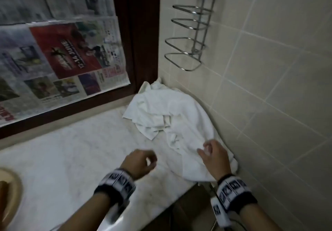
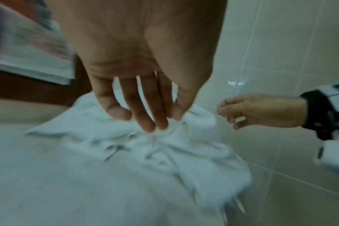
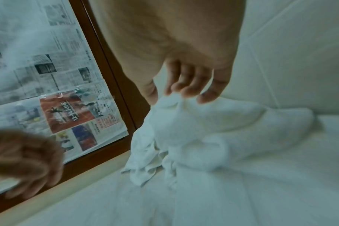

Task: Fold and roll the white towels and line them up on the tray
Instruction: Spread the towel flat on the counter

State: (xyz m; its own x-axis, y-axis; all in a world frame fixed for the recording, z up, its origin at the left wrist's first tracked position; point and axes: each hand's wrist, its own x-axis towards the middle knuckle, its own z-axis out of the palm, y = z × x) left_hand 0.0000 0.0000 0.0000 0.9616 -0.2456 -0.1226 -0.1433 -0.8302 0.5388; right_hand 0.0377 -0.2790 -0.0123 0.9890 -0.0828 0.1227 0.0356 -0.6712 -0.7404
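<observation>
A crumpled heap of white towels (image 1: 172, 115) lies on the marble counter (image 1: 71, 159), pushed into the corner against the tiled wall. My right hand (image 1: 204, 148) hovers over the heap's near end with fingers loosely curled, holding nothing. In the right wrist view its fingertips (image 3: 203, 99) hang just above the towels (image 3: 213, 137); whether they touch is unclear. My left hand (image 1: 150, 160) is over bare counter left of the heap, relaxed and empty. The left wrist view shows the left hand (image 2: 145, 119) above the towels (image 2: 164, 152), with the right hand (image 2: 228, 113) in the air. No tray is in view.
Newspaper sheets (image 1: 53, 51) cover a dark wooden frame (image 1: 143, 51) behind the counter. A chrome wire rack (image 1: 188, 51) hangs on the tiled wall (image 1: 269, 87) above the towels. A beige rounded rim (image 1: 16, 186) shows at the lower left. The counter's front edge (image 1: 161, 203) runs near my wrists.
</observation>
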